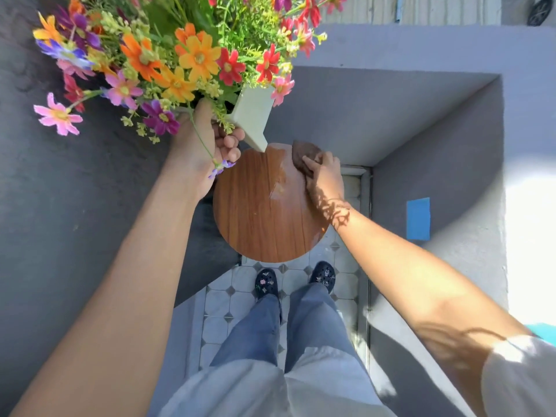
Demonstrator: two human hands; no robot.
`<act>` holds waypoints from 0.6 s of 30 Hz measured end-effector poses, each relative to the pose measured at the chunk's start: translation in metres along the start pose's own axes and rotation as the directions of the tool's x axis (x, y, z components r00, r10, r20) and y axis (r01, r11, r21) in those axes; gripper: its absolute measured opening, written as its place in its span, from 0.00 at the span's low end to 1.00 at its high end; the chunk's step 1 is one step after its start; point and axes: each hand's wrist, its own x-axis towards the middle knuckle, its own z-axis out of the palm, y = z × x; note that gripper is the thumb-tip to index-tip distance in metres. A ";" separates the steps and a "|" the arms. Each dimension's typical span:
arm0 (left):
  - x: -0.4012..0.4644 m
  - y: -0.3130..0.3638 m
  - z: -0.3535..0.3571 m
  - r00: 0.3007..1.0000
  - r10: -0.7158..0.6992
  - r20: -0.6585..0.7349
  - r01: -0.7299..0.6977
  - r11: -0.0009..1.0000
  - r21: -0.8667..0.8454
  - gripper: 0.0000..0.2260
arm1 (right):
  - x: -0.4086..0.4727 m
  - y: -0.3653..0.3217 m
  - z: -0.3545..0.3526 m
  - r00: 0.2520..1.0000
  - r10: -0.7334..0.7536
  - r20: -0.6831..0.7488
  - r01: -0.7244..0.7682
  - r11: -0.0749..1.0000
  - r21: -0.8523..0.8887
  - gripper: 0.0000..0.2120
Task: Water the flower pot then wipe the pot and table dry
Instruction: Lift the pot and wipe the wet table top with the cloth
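Note:
A pale square flower pot [252,117] full of orange, red, pink and purple flowers [168,55] is lifted off the table and tilted, with my left hand [207,145] gripping its side. Below it is a small round wooden table [255,224] with a wet, shiny streak near its far edge. My right hand [323,173] presses a brown cloth [304,156] onto the far right part of the tabletop.
Grey walls close in on the left, far side and right, forming a narrow corner. A blue tape patch [418,218] sticks on the right wall. Tiled floor [219,311] lies under the table, with my feet in dark shoes [266,281] just in front.

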 end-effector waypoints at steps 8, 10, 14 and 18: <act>-0.002 0.008 0.009 1.000 0.004 -0.008 -0.005 1.000 -0.025 0.17 | -0.132 -0.037 0.041 0.906 -0.314 0.285 0.328 0.945 -0.001 0.23; -0.001 0.012 0.011 1.000 -0.003 -0.016 0.003 1.000 -0.026 0.17 | -0.143 -0.038 0.046 0.834 -0.437 0.336 0.453 0.891 0.034 0.20; 0.003 0.018 0.012 1.000 0.011 -0.021 -0.011 1.000 -0.014 0.17 | -0.098 -0.029 0.038 0.696 -0.616 0.368 0.649 0.759 0.043 0.19; 0.005 0.018 0.014 1.000 0.027 -0.015 -0.028 0.999 -0.020 0.18 | 0.000 -0.020 0.015 0.915 -0.377 0.141 0.386 0.922 -0.037 0.18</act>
